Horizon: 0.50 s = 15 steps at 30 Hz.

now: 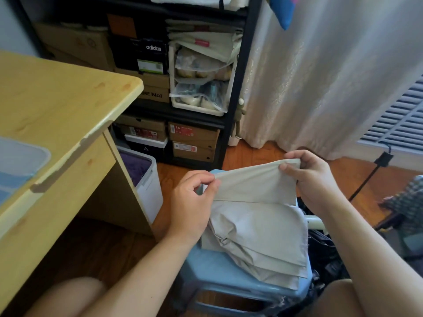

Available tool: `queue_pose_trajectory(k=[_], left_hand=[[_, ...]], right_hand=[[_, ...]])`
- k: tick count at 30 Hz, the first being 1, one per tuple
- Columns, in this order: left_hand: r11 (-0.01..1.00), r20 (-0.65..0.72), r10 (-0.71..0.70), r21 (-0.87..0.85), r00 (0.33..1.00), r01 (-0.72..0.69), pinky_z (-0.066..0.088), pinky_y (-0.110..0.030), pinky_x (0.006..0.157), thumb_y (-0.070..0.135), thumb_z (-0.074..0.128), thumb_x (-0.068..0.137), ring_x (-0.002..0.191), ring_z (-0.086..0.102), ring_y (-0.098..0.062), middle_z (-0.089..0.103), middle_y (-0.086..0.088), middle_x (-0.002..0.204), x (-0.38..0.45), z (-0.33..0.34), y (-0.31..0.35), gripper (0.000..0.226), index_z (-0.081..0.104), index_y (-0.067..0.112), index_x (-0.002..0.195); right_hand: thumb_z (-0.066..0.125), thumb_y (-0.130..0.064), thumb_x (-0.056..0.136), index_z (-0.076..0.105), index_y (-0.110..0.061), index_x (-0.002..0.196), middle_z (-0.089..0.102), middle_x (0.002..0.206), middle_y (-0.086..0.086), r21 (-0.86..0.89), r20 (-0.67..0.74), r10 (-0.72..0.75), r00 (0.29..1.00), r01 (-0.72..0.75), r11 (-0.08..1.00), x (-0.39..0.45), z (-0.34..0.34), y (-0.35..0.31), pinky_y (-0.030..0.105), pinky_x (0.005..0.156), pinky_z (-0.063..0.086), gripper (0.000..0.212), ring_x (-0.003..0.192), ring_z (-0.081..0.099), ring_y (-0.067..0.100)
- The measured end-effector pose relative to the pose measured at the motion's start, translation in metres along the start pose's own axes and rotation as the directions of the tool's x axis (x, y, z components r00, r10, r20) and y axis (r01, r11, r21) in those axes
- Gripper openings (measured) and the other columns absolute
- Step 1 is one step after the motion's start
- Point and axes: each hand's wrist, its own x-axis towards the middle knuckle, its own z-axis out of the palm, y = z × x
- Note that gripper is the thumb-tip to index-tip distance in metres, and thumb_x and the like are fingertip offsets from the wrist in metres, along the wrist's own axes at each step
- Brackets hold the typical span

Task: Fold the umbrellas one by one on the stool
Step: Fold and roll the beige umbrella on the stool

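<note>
On the blue stool (219,273) at six o'clock lies the beige umbrella (256,227), its top panel pinched taut by the fingers of the left hand (194,202) and right hand (311,177).

Soft daylight, blurred, warped edges

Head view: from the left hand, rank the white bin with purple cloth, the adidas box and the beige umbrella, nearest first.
1. The beige umbrella: the left hand pinches its canopy edge, over the blue stool.
2. The white bin: on the floor to the left, beside the wooden desk.
3. The adidas box: high on the black shelf, farthest back.
</note>
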Motion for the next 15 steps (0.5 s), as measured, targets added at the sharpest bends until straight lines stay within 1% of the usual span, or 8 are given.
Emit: queue_pose_trajectory(k=[2, 4, 6, 8, 9, 11, 13, 15], left_hand=[[0.994, 0.006, -0.083, -0.068, 0.997, 0.083, 0.057, -0.025, 0.086, 0.013, 0.077, 0.089, 0.095, 0.066, -0.001, 0.072, 0.014, 0.096, -0.001, 0.000, -0.001, 0.015, 0.074, 0.028, 0.087], [0.965, 0.014, -0.190, -0.182, 0.982, 0.189, 0.059, -0.037, 0.090, 0.013, 0.077, 0.088, 0.097, 0.069, -0.005, 0.075, 0.011, 0.098, 0.000, 0.001, -0.003, 0.011, 0.077, 0.024, 0.089], [0.912, 0.033, -0.281, -0.300, 0.959, 0.278, 0.059, -0.047, 0.093, 0.010, 0.077, 0.088, 0.098, 0.072, -0.012, 0.077, 0.007, 0.100, 0.000, 0.002, -0.002, 0.008, 0.077, 0.019, 0.089], [0.877, 0.048, -0.325, -0.357, 0.944, 0.320, 0.059, -0.050, 0.094, 0.009, 0.077, 0.087, 0.096, 0.073, -0.018, 0.078, 0.002, 0.097, -0.001, 0.002, -0.001, 0.009, 0.075, 0.018, 0.087], [0.872, 0.053, -0.331, -0.365, 0.942, 0.327, 0.059, -0.049, 0.093, 0.009, 0.078, 0.087, 0.094, 0.073, -0.019, 0.077, 0.001, 0.094, -0.001, 0.002, 0.001, 0.010, 0.073, 0.018, 0.086], [0.880, 0.052, -0.307, -0.364, 0.950, 0.304, 0.060, -0.043, 0.089, 0.007, 0.078, 0.087, 0.091, 0.072, -0.019, 0.076, -0.001, 0.091, 0.001, 0.002, 0.004, 0.014, 0.069, 0.017, 0.090], [0.890, 0.038, -0.286, -0.360, 0.957, 0.280, 0.059, -0.033, 0.086, 0.004, 0.077, 0.087, 0.090, 0.072, -0.016, 0.074, 0.000, 0.091, 0.005, 0.001, 0.005, 0.020, 0.066, 0.016, 0.097], [0.870, 0.032, -0.310, -0.393, 0.950, 0.297, 0.059, -0.028, 0.085, 0.002, 0.075, 0.088, 0.088, 0.071, -0.012, 0.074, 0.006, 0.088, 0.009, 0.000, 0.005, 0.022, 0.066, 0.017, 0.102]], right_hand=[[0.085, -0.010, 0.076, 0.075, -0.026, 0.088, 0.074, 0.096, 0.018, 0.013, 0.013, 0.010, 1.000, -0.010, 1.000, -0.001, 0.000, 0.000, 0.049, 0.083, 0.053, 0.022, 0.087, 0.066, 0.032], [0.085, -0.017, 0.071, 0.074, -0.026, 0.089, 0.072, 0.109, 0.029, 0.010, 0.018, 0.018, 1.000, -0.019, 1.000, -0.002, -0.001, 0.000, 0.054, 0.089, 0.054, 0.023, 0.093, 0.068, 0.036], [0.085, -0.018, 0.071, 0.074, -0.026, 0.090, 0.069, 0.112, 0.031, 0.010, 0.022, 0.019, 1.000, -0.019, 1.000, -0.004, -0.002, -0.001, 0.056, 0.092, 0.053, 0.023, 0.095, 0.068, 0.037], [0.085, -0.015, 0.073, 0.074, -0.026, 0.089, 0.070, 0.108, 0.030, 0.021, 0.022, 0.014, 1.000, -0.015, 1.000, -0.005, -0.003, 0.000, 0.055, 0.089, 0.053, 0.022, 0.093, 0.067, 0.036], [0.084, -0.011, 0.076, 0.074, -0.026, 0.088, 0.071, 0.101, 0.026, 0.024, 0.021, 0.008, 1.000, -0.009, 1.000, -0.005, -0.003, 0.000, 0.052, 0.086, 0.052, 0.022, 0.089, 0.066, 0.034], [0.082, -0.005, 0.082, 0.074, -0.026, 0.088, 0.070, 0.088, 0.012, 0.018, 0.019, -0.004, 1.000, 0.003, 1.000, -0.005, -0.004, 0.001, 0.046, 0.080, 0.051, 0.023, 0.084, 0.064, 0.028], [0.080, -0.002, 0.085, 0.075, -0.026, 0.089, 0.070, 0.086, 0.005, 0.031, 0.010, -0.013, 1.000, 0.013, 0.999, -0.004, -0.004, 0.001, 0.044, 0.079, 0.051, 0.025, 0.082, 0.064, 0.025], [0.079, -0.004, 0.086, 0.076, -0.026, 0.097, 0.072, 0.089, 0.005, 0.053, 0.010, -0.016, 1.000, 0.015, 0.998, -0.002, -0.004, 0.001, 0.043, 0.082, 0.054, 0.025, 0.085, 0.066, 0.024]])
